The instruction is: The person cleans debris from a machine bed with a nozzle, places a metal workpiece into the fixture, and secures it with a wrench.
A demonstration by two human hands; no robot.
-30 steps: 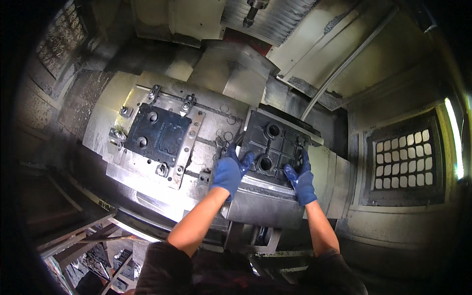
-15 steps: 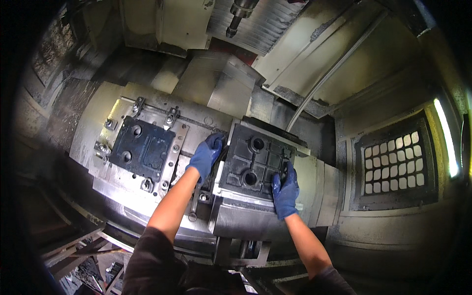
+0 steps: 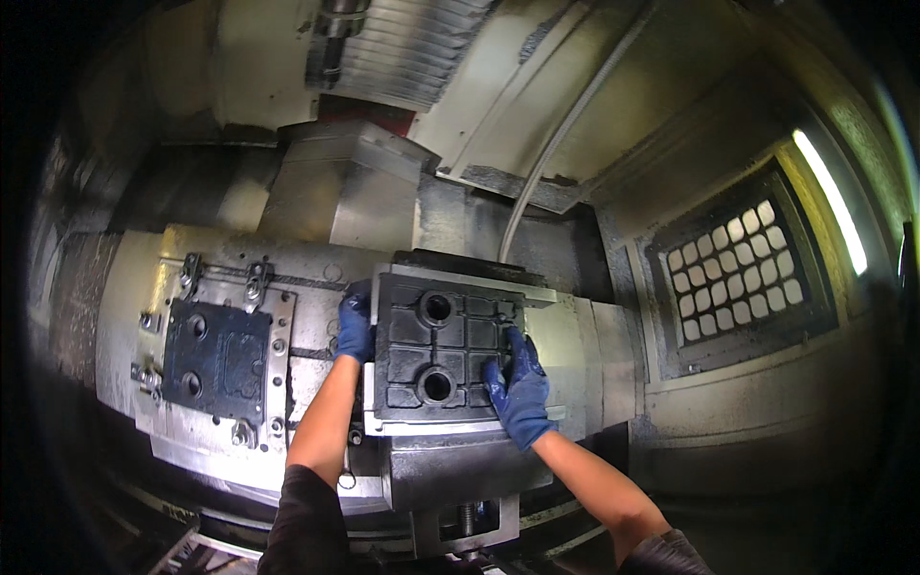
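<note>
A black ribbed metal casting (image 3: 468,333) with two round bosses lies in the machine vise (image 3: 441,426), between its front and back jaws. At the casting's right edge my right hand (image 3: 522,393), in a blue glove, grips with the thumb on the top face and the fingers along the side. My left hand (image 3: 355,328), gloved the same, is bent against the left edge; its fingertips are partly hidden there. To the left, a dark flat plate (image 3: 216,359) with two round holes sits in a fixture (image 3: 278,374) among several bolted clamps.
The machine spindle (image 3: 335,43) hangs at the upper left. Behind the vise stands a sloped metal cover (image 3: 383,187). A grey hose (image 3: 565,134) runs down to the vise's back. On the right are a grid window (image 3: 736,273) and a bright lamp (image 3: 830,201).
My view has turned and shifted, so the scene sits further left. My left hand has come closer against the casting's left edge. The right hand stays at its right edge.
</note>
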